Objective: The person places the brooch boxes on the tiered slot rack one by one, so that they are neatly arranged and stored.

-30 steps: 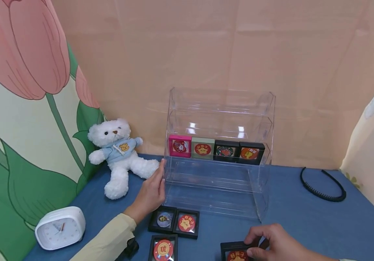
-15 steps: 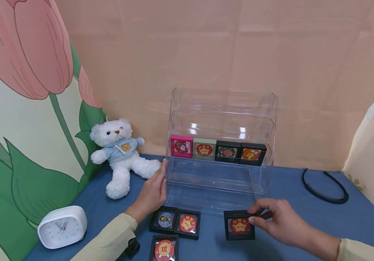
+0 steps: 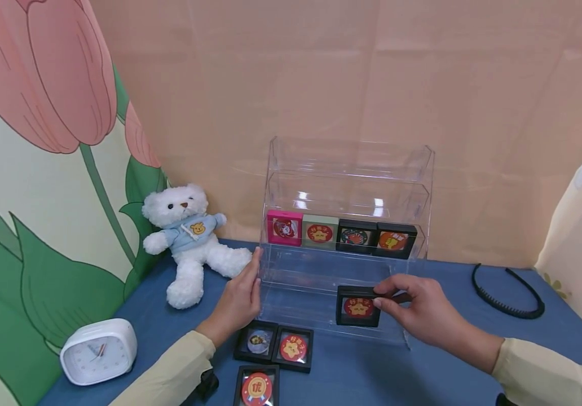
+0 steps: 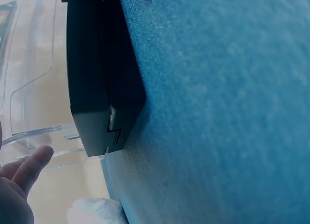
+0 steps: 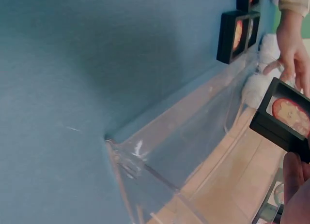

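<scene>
My right hand [image 3: 425, 310] pinches a black display case with a red star badge [image 3: 358, 307] at its right edge. It is held up before the lower tiers of a clear stepped rack [image 3: 352, 173]. Straight fingers of my left hand [image 3: 237, 301] touch the rack's left side. A row on one middle tier holds a pink case [image 3: 284, 228], a pale green case [image 3: 320, 232] and two black cases [image 3: 396, 241]. In the right wrist view the held case [image 5: 286, 115] is tilted, badge showing.
Three more black badge cases [image 3: 292, 349] lie on the blue cloth [image 3: 331, 383] near my left forearm. A white teddy bear [image 3: 189, 242] sits left of the rack, with a white clock [image 3: 99, 352] nearer. A black headband [image 3: 511, 304] lies at the right.
My right hand has lifted the black case off the table and carried it forward to the rack's lower front. The left hand stays at the rack's side.
</scene>
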Tool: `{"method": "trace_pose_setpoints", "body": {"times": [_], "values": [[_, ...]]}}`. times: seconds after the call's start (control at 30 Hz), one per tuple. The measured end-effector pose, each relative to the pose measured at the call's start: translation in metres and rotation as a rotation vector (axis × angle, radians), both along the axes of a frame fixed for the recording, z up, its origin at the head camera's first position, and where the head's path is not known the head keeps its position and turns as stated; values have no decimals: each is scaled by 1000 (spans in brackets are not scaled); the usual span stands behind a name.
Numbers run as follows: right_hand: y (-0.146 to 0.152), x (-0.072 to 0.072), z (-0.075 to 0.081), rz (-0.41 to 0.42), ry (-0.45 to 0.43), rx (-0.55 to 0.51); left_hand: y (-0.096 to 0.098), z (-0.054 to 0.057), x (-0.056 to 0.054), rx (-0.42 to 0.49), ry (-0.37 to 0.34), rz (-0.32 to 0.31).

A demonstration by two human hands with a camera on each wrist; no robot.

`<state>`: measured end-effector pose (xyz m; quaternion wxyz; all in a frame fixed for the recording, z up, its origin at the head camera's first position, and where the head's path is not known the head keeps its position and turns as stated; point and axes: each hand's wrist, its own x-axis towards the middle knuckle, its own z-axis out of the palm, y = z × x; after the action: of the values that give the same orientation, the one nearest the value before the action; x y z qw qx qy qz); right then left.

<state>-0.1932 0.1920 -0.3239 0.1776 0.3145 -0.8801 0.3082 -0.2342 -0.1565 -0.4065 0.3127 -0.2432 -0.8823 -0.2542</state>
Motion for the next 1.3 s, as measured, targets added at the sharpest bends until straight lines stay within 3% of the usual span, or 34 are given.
{"method": "trace_pose_setpoints", "body": {"times": [0.3,0.67,1.07,1.3], "values": [[-21,-20,4,-17,115,-45,-2,0,1,-2,-7,-13],[-45,-39,-1,-29,185,-128,0,-1,-1,-5,-3,-29],[-76,-57,-9,6,184,-138,-1,0,0,-1,-19,-35],[-90,-60,-15,20,154,-107,-2,0,0,3,-18,-42]]}}
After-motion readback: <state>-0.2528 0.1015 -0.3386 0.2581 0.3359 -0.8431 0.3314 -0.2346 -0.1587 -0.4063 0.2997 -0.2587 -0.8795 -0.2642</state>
